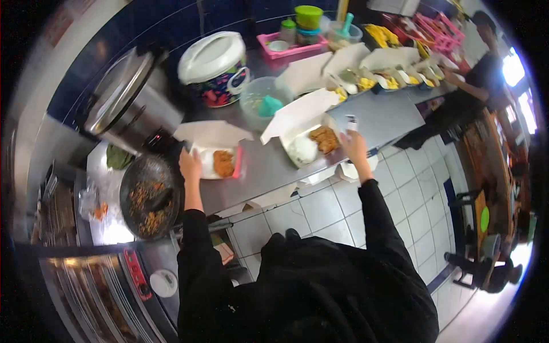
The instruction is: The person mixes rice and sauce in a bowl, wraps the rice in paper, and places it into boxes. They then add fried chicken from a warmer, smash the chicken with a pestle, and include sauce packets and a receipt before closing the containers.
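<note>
My left hand (190, 164) is closed at the left edge of an open takeaway box (240, 166); a small dark thing shows at its fingertips. In that box lie white rice (207, 162) and a piece of fried chicken (223, 163). My right hand (355, 148) is beside the right edge of a second open takeaway box (303, 162), its fingers closed. A small white piece with black marks (351, 122) shows at these fingertips; I cannot make out what it is. A mound of rice (303, 149) and browned fried chicken (324, 139) fill this second box.
Several filled open boxes (366, 83) line the counter (377, 117) toward a person in dark clothes (486, 71). A clear tub (257, 94), a patterned container (214, 86) and a steel cooker (134, 106) stand behind. A wok (150, 197) of chopped food is at left.
</note>
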A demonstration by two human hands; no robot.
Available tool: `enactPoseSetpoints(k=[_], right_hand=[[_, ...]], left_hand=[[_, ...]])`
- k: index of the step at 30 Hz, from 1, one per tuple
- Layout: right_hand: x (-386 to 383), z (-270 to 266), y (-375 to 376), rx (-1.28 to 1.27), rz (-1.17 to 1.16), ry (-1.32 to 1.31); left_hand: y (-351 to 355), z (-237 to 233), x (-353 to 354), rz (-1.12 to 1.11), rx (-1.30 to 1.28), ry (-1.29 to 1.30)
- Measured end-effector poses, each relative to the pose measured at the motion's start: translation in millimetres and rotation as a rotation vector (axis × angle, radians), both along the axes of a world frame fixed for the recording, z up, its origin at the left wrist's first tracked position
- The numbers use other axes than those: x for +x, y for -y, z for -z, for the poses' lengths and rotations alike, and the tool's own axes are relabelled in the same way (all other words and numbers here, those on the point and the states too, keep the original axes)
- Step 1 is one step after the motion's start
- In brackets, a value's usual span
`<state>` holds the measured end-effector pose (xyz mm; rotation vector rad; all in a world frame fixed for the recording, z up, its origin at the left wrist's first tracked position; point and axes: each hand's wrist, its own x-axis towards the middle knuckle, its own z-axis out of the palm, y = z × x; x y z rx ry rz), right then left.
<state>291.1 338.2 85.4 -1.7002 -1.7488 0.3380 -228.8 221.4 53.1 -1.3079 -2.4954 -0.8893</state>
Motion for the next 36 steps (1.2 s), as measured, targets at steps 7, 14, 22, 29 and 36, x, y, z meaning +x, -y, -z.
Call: enactPoseSetpoints(k=[7, 14, 22, 29, 36], right_hand=[[-7.6, 38.8, 13.0, -0.073, -0.061, -0.142], [4.6, 26.1, 15.7, -0.081, -0.075, -0.192], [153.9, 10.1, -87.3, -0.221, -0.087, -0.091], [248.6, 8.1, -176.7, -0.226, -0.108, -0.043], [253.7, -51.8, -168.6, 0.212, -0.424, 0.129]], left_hand=[[22.6, -4.6, 59.7, -0.092, -0.267, 0.066], [13.4, 2.6, 176.0, 0.02, -0.294, 0.128], [-72.7, 2.8, 302.0, 0.034, -0.243, 0.279], [-150.4, -21.2, 410.2, 0.056, -0.052, 0.402], [-165.5, -50.4, 522.3, 0.447, 0.262, 0.096]])
